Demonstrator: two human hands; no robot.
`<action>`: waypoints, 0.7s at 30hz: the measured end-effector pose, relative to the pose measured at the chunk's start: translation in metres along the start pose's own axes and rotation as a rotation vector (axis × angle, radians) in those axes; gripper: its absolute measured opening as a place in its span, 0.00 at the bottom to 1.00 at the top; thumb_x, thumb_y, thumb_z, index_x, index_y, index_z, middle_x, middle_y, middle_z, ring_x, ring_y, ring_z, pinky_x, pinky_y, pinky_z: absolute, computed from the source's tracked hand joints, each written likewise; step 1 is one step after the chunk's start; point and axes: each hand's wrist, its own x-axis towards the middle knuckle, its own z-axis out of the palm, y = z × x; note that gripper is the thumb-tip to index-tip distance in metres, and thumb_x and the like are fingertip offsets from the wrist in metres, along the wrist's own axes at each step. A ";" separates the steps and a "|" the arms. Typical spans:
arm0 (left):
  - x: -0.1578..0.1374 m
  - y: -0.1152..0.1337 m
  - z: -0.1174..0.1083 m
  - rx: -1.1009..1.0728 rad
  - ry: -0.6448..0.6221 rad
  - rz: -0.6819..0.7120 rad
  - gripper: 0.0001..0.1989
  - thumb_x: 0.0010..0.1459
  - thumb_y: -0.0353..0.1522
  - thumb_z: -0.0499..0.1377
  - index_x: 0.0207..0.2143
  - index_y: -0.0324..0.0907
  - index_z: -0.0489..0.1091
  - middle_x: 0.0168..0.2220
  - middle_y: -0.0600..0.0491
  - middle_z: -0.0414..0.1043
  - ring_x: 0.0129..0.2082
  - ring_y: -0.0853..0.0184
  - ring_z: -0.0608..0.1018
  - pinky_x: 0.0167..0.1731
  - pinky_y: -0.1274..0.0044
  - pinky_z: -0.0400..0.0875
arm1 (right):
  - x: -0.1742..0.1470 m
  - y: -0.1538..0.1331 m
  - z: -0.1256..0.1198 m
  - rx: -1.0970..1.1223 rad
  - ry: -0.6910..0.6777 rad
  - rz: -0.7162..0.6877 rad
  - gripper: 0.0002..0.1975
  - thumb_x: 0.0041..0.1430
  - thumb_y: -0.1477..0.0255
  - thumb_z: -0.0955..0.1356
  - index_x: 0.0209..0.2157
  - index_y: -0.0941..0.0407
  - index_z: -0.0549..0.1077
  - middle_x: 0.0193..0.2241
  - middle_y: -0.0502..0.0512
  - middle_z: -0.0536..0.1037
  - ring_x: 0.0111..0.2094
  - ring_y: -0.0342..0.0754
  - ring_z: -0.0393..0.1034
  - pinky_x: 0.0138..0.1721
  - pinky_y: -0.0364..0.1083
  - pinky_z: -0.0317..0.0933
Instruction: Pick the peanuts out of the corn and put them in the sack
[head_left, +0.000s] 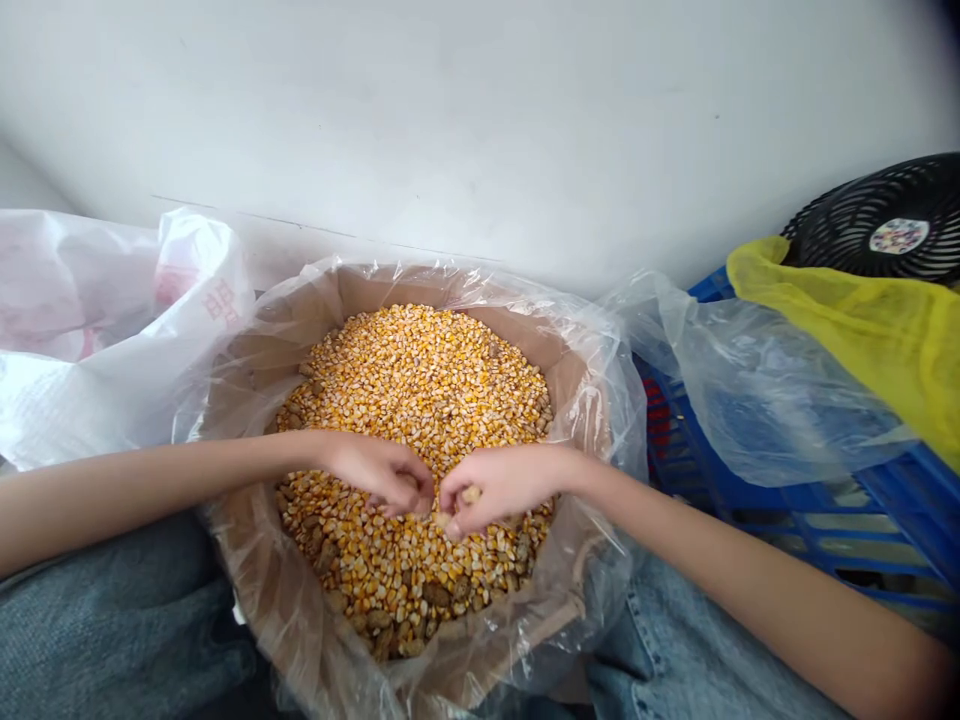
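Note:
A cardboard box (pixel 375 290) lined with clear plastic (pixel 615 400) holds a deep heap of yellow and white corn kernels (pixel 427 370). Brown unshelled peanuts (pixel 437 594) lie among the kernels, mostly along the near edge and at the sides. Just above the middle of the heap, my left hand (pixel 382 473) is closed, its fingers curled around a small tan piece that is mostly hidden. Close beside it, my right hand (pixel 499 487) pinches a pale tan lump that looks like a peanut between thumb and fingers. The two hands face each other, fingertips nearly touching.
A white woven sack (pixel 112 330) stands left of the box. To the right are a blue plastic crate (pixel 750 500), a loose clear plastic bag (pixel 780 400), a yellow mesh bag (pixel 862 320) and a black fan (pixel 840 220). A white wall rises behind; my knees flank the box.

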 end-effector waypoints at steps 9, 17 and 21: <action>0.002 -0.014 -0.016 -0.906 0.094 -0.001 0.10 0.47 0.35 0.45 0.23 0.39 0.60 0.15 0.58 0.52 0.12 0.77 0.54 0.09 0.85 0.45 | 0.007 0.025 -0.010 0.953 0.164 -0.114 0.08 0.50 0.67 0.60 0.28 0.58 0.61 0.20 0.46 0.66 0.13 0.34 0.56 0.08 0.34 0.44; 0.000 -0.014 -0.023 -1.033 0.137 0.076 0.16 0.52 0.39 0.45 0.17 0.39 0.53 0.13 0.58 0.51 0.11 0.76 0.55 0.08 0.84 0.52 | 0.014 0.030 -0.011 1.224 -0.084 -0.224 0.09 0.49 0.68 0.56 0.24 0.59 0.59 0.16 0.47 0.64 0.12 0.36 0.54 0.06 0.34 0.42; -0.001 -0.011 -0.022 -1.034 0.169 0.078 0.16 0.52 0.41 0.45 0.19 0.39 0.53 0.12 0.59 0.51 0.11 0.75 0.58 0.07 0.85 0.54 | 0.017 0.030 -0.007 1.321 -0.134 -0.336 0.09 0.47 0.67 0.56 0.25 0.59 0.59 0.17 0.49 0.65 0.12 0.38 0.54 0.06 0.34 0.42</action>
